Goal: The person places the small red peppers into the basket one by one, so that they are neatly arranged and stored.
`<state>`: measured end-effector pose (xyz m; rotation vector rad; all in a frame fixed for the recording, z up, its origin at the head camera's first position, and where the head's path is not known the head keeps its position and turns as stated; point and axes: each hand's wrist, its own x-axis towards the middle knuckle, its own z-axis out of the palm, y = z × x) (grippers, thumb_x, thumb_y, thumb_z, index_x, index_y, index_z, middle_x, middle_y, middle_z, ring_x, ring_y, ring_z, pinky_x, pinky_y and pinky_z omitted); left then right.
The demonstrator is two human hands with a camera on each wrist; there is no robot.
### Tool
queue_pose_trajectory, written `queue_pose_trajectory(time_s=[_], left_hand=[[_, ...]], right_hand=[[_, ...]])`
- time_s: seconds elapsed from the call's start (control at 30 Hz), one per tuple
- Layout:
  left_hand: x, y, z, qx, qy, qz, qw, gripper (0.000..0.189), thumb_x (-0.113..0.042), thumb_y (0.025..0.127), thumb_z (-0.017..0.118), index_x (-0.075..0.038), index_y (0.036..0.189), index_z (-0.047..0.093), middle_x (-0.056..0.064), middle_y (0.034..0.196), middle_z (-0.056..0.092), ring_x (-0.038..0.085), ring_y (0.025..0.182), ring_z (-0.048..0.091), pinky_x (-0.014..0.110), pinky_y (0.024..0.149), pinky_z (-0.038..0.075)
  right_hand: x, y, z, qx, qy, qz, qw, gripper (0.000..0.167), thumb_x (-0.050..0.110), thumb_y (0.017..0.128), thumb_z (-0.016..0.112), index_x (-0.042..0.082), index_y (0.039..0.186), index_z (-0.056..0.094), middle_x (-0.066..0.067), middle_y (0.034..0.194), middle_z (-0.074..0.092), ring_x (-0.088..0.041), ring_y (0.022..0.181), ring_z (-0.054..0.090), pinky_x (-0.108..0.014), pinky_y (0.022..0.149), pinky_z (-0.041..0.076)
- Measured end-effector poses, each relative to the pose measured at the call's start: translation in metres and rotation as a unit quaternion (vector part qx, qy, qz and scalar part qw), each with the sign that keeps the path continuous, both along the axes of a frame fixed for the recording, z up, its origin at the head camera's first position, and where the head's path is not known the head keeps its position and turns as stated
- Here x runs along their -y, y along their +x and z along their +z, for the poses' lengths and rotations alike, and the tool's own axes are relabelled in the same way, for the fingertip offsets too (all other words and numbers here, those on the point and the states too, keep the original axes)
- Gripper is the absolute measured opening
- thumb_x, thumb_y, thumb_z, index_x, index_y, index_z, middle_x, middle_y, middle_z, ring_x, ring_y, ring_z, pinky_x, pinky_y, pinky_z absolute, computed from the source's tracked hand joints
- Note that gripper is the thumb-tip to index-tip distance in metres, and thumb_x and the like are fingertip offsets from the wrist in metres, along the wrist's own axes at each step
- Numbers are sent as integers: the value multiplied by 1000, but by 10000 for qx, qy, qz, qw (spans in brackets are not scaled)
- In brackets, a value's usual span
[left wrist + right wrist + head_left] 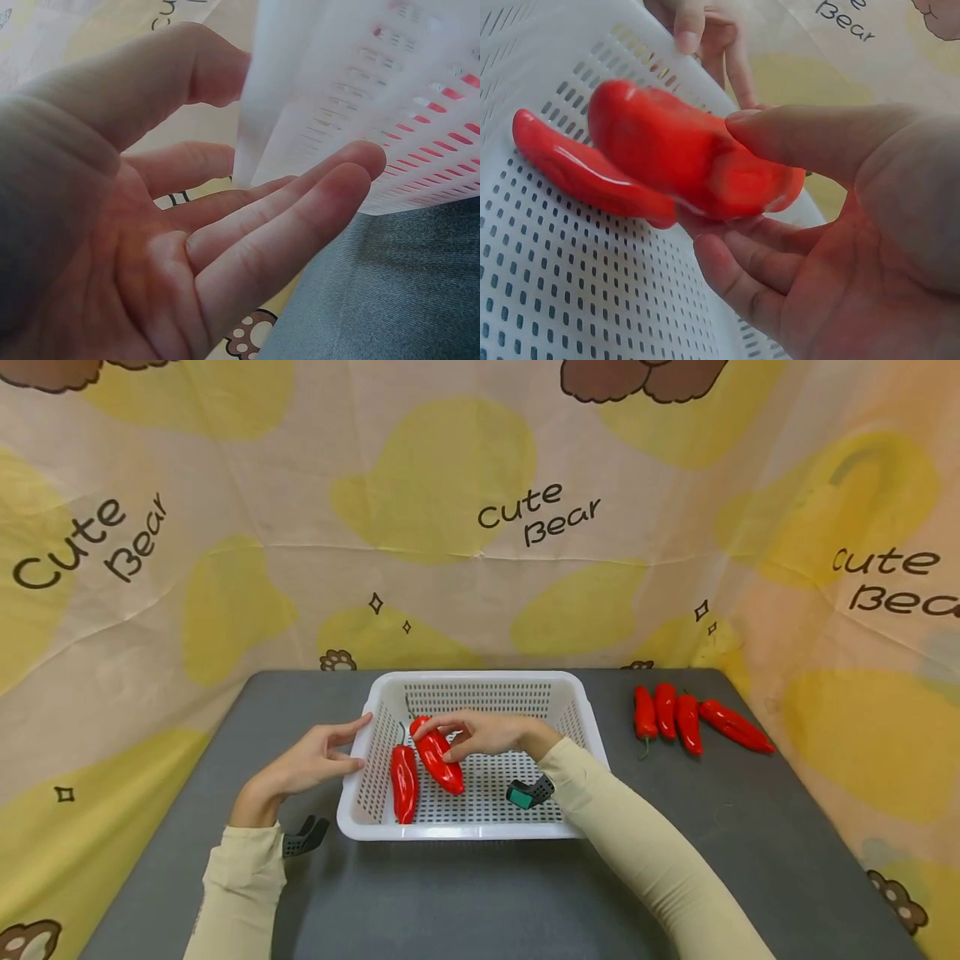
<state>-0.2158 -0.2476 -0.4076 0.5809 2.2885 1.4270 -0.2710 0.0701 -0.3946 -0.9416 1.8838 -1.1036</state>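
Note:
My right hand (486,732) reaches into a white perforated basket (480,832) and holds a red chili pepper (444,764) between thumb and fingers. In the right wrist view that chili pepper (667,150) is slightly blurred and lies across the fingers. A second red chili pepper (404,785) lies on the basket floor to its left, with a thin stem at its far end. At the basket's left side, my left hand (311,760) touches the rim with its fingertips. The left wrist view shows its fingers (262,255) mostly straight beside and under the basket wall.
Several more red chili peppers (665,710) lie on the grey table (480,902) to the right of the basket. A printed cloth (435,485) hangs behind the table and along its sides. Each wrist wears a dark strapped device (305,837).

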Motion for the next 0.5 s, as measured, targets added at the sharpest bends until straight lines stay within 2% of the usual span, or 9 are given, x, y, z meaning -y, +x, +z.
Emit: queue_pose_trajectory(time_s=[0.23,0.5], left_hand=[[0,0,2,-57,-95,43,9999,79,-7,93,66,4,158,22,39,152,38,27,98,76,36,81,64],[-1,2,2,14,-15,18,10000,80,-7,94,65,5,158,20,39,151,38,29,99,76,38,83,63]], right_hand=[[-1,0,2,-39,104,-30,9999,50,9,97,62,18,145,54,-6,154,44,-24,132,50,-33,104,53],[1,3,-2,-63,323,-34,9995,51,12,94,66,19,144,56,-5,149,49,-20,130,50,-33,101,56]])
